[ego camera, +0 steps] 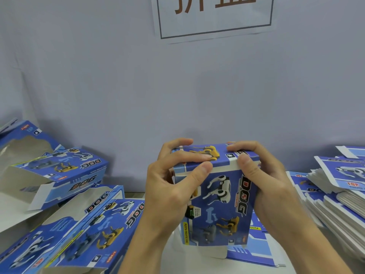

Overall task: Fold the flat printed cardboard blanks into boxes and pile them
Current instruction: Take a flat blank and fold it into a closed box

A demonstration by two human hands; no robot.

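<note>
A blue printed box [219, 204] with robot dogs and the word DOG stands upright in the middle, held between both hands. My left hand [169, 186] grips its upper left corner, fingers curled over the top flap and thumb on the front. On the upper right corner my right hand [264, 184] does the same, its fingers pressing the top flap down. The box's lower flap hangs open above the table. Folded boxes [65, 171] lie piled at the left. A stack of flat blanks [335, 196] sits at the right.
More folded boxes [83, 230] lie at the lower left, some with open ends. A flat blank [254, 252] lies on the white table under the held box. A grey wall with a paper sign [213, 18] stands close behind.
</note>
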